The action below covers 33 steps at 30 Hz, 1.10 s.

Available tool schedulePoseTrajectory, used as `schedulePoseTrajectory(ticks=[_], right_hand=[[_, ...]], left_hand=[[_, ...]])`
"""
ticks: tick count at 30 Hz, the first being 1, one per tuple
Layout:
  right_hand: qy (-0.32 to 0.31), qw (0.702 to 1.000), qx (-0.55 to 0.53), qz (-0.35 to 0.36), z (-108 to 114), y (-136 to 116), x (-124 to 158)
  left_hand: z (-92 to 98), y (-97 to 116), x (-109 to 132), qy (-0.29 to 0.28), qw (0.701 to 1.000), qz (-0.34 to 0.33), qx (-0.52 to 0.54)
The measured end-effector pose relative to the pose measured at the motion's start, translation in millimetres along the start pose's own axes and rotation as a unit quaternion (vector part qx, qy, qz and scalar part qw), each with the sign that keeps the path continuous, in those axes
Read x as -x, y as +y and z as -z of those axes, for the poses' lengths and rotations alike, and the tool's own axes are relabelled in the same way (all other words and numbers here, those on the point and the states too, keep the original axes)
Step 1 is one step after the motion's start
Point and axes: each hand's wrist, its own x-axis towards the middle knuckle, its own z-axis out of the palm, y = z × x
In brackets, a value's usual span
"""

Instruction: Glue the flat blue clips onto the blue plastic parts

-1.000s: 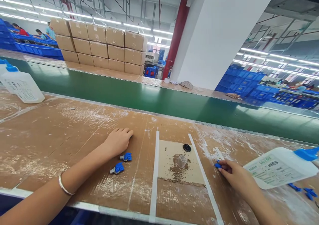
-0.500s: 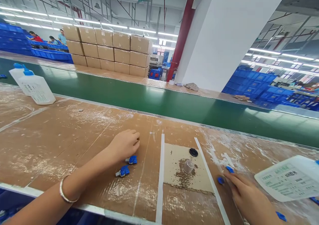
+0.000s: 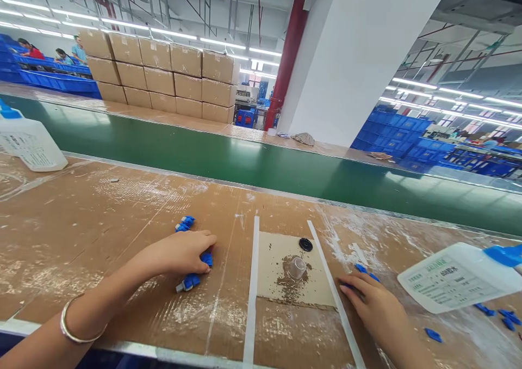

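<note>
My left hand (image 3: 185,254) curls its thumb and fingers around a small blue plastic piece (image 3: 207,259) lying on the bench. Close by are a blue-and-grey piece (image 3: 188,282) in front of the hand and more blue-and-grey pieces (image 3: 185,223) behind it. At the right, my right hand (image 3: 377,309) has thumb and index finger closed on a small blue piece, mostly hidden under the fingertips. More small blue pieces (image 3: 367,272) lie just beyond those fingers. Between the hands, a clear small cup (image 3: 297,268) rests on a wet-spotted beige board (image 3: 269,282), with a black round lid (image 3: 305,244) behind it.
A white bottle with a blue cap (image 3: 457,276) lies tilted at the right, with loose blue pieces (image 3: 433,334) near it. Another white bottle (image 3: 32,143) stands at the left. Tape strips (image 3: 250,293) flank the board. Beyond runs a green conveyor belt (image 3: 244,154), with stacked cartons (image 3: 159,78) behind.
My left hand has come down and toward me onto a blue piece, uncovering pieces behind it. My right hand has moved slightly left, its fingers now at a blue piece. The view has turned right.
</note>
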Motion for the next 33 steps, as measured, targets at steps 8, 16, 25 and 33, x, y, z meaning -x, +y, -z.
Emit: schedulePoseTrajectory(ticks=[8, 16, 25, 33], right_hand=[[-0.007, 1.0, -0.014, -0.027, 10, -4, 4], [0.098, 0.991, -0.065, -0.062, 2, 2, 30], [0.108, 0.994, -0.027, 0.021, 0, 22, 30], [0.152, 0.984, -0.007, 0.093, -6, -2, 28]], left_hand=[[-7.4, -1, -4, 0.019, 1.0, -0.019, 0.006], [-17.5, -4, -11, 0.071, 0.996, -0.052, 0.011], [-20.5, -3, -13, 0.093, 0.994, -0.057, 0.0], [-18.3, 8, -12, 0.098, 0.986, -0.057, 0.119]])
